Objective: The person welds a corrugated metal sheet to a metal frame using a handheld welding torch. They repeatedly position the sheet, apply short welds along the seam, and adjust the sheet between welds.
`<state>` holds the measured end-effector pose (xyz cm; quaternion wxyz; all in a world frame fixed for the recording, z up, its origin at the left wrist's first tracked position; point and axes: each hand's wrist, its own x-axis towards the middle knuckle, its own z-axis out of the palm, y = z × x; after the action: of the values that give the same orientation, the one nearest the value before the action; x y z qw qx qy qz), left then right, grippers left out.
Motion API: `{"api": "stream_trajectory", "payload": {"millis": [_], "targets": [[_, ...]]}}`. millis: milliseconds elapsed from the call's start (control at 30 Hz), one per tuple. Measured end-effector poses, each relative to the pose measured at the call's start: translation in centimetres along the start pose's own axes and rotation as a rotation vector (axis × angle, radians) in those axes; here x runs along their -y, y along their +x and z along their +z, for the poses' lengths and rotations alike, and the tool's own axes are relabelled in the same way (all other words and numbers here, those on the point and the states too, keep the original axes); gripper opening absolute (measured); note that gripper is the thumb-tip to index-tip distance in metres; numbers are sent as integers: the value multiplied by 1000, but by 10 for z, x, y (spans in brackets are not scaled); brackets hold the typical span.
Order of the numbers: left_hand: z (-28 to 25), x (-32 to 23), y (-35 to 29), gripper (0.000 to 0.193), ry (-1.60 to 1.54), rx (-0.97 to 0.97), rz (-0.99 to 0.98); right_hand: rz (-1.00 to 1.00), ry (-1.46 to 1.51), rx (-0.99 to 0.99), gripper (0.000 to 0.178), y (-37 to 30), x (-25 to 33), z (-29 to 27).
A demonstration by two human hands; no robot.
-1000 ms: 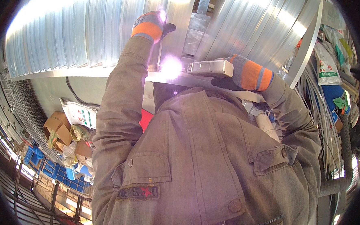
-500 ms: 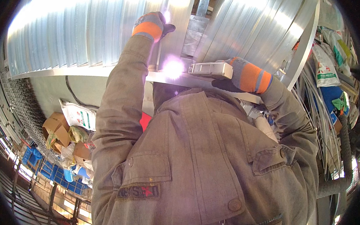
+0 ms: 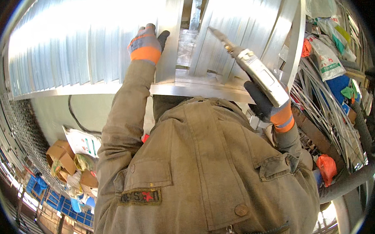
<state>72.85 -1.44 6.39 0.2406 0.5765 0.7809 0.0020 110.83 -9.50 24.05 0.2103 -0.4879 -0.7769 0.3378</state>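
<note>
My left hand [image 3: 145,43], in a grey and orange glove with dark fingertips, lies on a ribbed silvery metal panel [image 3: 95,58]. Its thumb is spread from the fingers, and it holds nothing. In my right hand [image 3: 266,106], gloved alike, is a welding gun [image 3: 259,73] with a pale boxy body. Its narrow nozzle points up and to the left, over a second ribbed panel [image 3: 233,23]; I cannot tell whether the tip touches it. Between the panels, flat metal strips cross a gap. A bright metal rail [image 3: 203,89] borders the near side.
Cardboard boxes [image 3: 61,156] and a white printed sack [image 3: 83,141] are at the left, beside wire mesh. To the right lie a heap of thin metal strips [image 3: 322,97], plastic bags [image 3: 326,56] and a red-orange bag [image 3: 326,169]. A black cable [image 3: 74,116] hangs below the left panel.
The bright flash at the near rail is gone. My right hand has swung the welding gun right, its nozzle now turned away from me. My left hand has shifted slightly left and nearer.
</note>
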Motion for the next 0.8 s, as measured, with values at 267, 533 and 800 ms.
{"api": "stream_trajectory", "payload": {"millis": [267,533,800], "targets": [[38,-114,-67,156,-241,205,181,223,70,-414,33,-70,10,12],[47,-132,-70,187,-226,413,51,319,85,-438,35,-118,8,31],[50,-114,-78,190,-205,409,170,138,-72,-448,37,-123,3,28]]}}
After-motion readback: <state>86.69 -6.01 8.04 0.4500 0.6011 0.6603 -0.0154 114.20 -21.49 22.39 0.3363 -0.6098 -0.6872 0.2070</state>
